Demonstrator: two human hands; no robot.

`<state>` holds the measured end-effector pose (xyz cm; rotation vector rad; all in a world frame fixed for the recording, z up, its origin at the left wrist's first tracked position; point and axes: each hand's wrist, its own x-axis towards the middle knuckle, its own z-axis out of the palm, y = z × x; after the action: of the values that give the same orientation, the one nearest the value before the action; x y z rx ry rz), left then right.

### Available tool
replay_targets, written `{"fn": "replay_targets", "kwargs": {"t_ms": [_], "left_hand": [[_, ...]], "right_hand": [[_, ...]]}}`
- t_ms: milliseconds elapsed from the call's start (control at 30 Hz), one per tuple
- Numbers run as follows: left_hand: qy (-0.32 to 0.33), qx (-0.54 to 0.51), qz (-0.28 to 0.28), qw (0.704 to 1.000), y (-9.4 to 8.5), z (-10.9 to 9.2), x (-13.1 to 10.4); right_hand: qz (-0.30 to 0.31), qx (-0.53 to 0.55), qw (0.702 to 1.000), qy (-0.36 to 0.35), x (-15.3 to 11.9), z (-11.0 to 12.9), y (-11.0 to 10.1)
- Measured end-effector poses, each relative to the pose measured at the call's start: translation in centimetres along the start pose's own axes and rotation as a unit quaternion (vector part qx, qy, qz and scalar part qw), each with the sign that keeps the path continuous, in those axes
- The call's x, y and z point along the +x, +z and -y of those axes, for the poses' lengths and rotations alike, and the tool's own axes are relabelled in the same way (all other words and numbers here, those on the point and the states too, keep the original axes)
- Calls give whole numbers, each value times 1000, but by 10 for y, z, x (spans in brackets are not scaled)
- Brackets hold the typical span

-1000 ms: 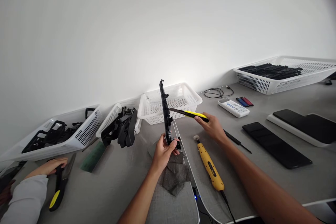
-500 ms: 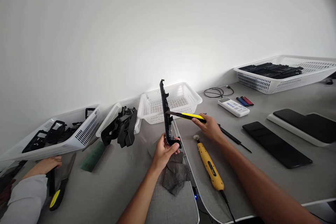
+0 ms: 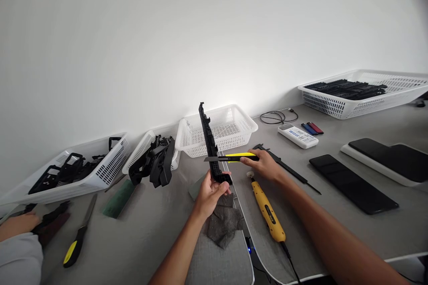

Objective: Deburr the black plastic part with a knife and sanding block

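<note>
My left hand [image 3: 209,193] grips the lower end of a long black plastic part [image 3: 209,140], which stands nearly upright and leans a little left. In my right hand [image 3: 262,163] is a yellow-and-black utility knife [image 3: 239,157]. Its blade points left and crosses the lower half of the part; whether the edge touches is hard to tell. Below my left hand a dark grey cloth [image 3: 224,222] lies on the table. A yellow corded rotary tool [image 3: 269,211] with a small round tip rests under my right forearm, close to a black caliper [image 3: 287,169].
White baskets [image 3: 217,146] line the wall, several holding black parts. A second knife [image 3: 80,234] and a green sheet [image 3: 118,199] lie left, near a co-worker's sleeve [image 3: 22,258]. At right are a phone [image 3: 352,185], a white device [image 3: 297,136] and a cable [image 3: 279,117].
My right hand has brought the knife down along the part, its blade now level. The part's top has tipped left. The co-worker's hand has moved left, with dark parts beside it.
</note>
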<state>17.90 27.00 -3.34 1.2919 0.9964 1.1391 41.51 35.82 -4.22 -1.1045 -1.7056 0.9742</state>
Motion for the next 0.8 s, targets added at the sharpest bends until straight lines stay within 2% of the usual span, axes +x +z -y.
{"fn": "replay_targets", "kwargs": {"t_ms": [167,233,400,467,600,700,800], "left_hand": [[1,2,-8,1000,0,-3,0],[4,-2,-17,1000,0,-4,0],[18,-3,-28,999,1,-4,0],[26,0,-33,999,1,-3,1],[40,5,-47,998,-3,-2,2],[46,4,-52,998,-4,-1,2],[48,3,-56,997,-3,0,2]], "right_hand": [[-71,-39,997,1,0,3,-1],[-79,-34,996,2,0,5,-4],[17,5,1000,17,1,1,-3],[27,-5,1000,14,1,-2,1],[-30,-22,999,-9,1,-3,5],[-90,-35,995,5,1,0,1],[-89,-18,996,15,1,5,-4]]}}
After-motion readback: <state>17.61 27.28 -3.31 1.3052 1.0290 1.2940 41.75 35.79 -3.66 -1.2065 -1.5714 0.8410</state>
